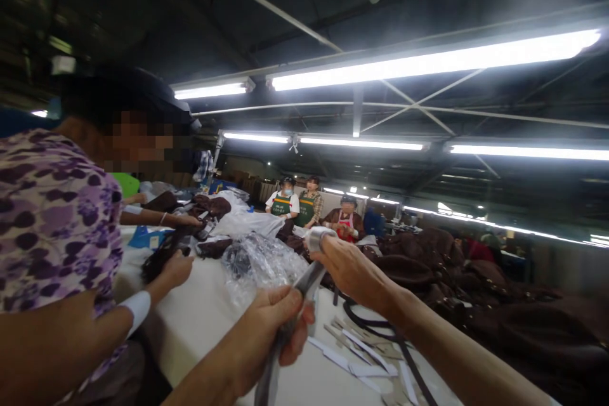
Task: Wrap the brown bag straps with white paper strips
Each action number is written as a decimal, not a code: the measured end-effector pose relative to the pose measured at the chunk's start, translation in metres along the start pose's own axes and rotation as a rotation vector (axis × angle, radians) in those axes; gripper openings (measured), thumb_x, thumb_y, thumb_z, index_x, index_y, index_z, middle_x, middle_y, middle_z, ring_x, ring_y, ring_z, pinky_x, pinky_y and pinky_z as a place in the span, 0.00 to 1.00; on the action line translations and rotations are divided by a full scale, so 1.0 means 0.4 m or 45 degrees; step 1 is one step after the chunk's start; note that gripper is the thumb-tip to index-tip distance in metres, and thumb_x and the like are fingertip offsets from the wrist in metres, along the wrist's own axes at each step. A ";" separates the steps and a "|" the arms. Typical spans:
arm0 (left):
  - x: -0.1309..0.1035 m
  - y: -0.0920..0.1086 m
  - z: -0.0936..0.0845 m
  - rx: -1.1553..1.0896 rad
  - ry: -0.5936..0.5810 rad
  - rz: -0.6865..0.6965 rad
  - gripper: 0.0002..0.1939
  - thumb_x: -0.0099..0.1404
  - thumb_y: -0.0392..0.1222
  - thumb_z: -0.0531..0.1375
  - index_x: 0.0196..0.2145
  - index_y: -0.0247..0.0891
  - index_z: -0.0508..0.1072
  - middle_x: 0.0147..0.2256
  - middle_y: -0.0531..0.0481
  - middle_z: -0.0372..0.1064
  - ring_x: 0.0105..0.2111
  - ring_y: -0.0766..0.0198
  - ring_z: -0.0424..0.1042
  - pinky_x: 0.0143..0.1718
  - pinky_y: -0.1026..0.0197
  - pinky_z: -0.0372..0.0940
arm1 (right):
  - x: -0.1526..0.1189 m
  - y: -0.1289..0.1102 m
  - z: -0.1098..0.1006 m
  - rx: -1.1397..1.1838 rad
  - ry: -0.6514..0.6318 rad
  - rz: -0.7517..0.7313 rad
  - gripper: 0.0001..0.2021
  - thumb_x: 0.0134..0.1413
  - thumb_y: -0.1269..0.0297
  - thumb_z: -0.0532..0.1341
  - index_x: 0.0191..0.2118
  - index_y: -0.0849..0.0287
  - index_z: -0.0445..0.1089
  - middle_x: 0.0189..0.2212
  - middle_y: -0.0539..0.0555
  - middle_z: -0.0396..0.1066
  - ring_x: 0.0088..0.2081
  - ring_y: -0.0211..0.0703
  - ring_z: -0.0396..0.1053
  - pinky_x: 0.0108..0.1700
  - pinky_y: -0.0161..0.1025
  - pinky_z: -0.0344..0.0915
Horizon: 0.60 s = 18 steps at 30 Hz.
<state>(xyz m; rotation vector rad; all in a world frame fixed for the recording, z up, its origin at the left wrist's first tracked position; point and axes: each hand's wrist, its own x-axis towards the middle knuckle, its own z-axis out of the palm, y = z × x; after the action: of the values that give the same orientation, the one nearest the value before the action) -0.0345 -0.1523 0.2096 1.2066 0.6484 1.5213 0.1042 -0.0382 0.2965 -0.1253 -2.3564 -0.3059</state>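
Observation:
A long grey-brown strap (310, 277) slants up from the bottom middle of the head view. My left hand (280, 320) is closed round its middle, thumb on top. At the upper end, the fingers of my right hand (345, 263) are wrapped round the same strap, partly hiding it. A pale, shiny wrapped piece (318, 238) sits at that end; whether it is tape or film I cannot tell. Below my hands, strips of white and beige paper (366, 358) and a dark loose strap (368, 320) lie on the white table (204, 336).
A co-worker in a purple patterned top (57, 222) stands close on my left, handling a dark item (166, 250). Clear plastic bags (261, 263) lie ahead. Brown leather-like goods (438, 266) are heaped on the right. Several people sit or stand farther back.

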 end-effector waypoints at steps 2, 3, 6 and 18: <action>-0.001 0.011 -0.009 -0.061 -0.008 -0.096 0.23 0.52 0.59 0.69 0.25 0.34 0.71 0.12 0.56 0.60 0.11 0.74 0.52 0.13 0.69 0.44 | -0.040 0.003 0.024 -0.119 -0.128 -0.074 0.12 0.66 0.65 0.47 0.29 0.55 0.59 0.25 0.54 0.67 0.27 0.46 0.65 0.30 0.42 0.60; -0.001 0.014 -0.015 -0.106 -0.016 -0.144 0.23 0.50 0.58 0.70 0.25 0.34 0.71 0.12 0.57 0.60 0.11 0.74 0.52 0.13 0.69 0.45 | -0.060 0.002 0.034 -0.149 -0.197 -0.113 0.12 0.66 0.65 0.48 0.29 0.55 0.59 0.25 0.54 0.67 0.27 0.46 0.65 0.31 0.42 0.60; 0.003 0.003 -0.040 -0.222 -0.062 -0.268 0.22 0.48 0.55 0.72 0.24 0.34 0.70 0.11 0.59 0.58 0.11 0.73 0.52 0.12 0.69 0.47 | -0.111 -0.012 0.048 -0.304 -0.410 -0.161 0.09 0.63 0.61 0.54 0.31 0.57 0.61 0.26 0.54 0.68 0.29 0.46 0.66 0.32 0.41 0.60; 0.061 -0.026 -0.104 0.106 -0.988 -0.419 0.25 0.51 0.64 0.68 0.27 0.35 0.74 0.21 0.50 0.71 0.25 0.60 0.71 0.32 0.59 0.66 | -0.097 -0.092 -0.031 1.377 -1.401 0.814 0.31 0.59 0.37 0.52 0.25 0.62 0.72 0.09 0.44 0.57 0.13 0.34 0.57 0.24 0.36 0.66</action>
<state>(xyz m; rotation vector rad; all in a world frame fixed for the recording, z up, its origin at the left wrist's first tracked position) -0.0675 -0.1189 0.1949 1.5306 0.3554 0.6682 0.1338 -0.0771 0.2712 -0.6009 -2.9147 1.6982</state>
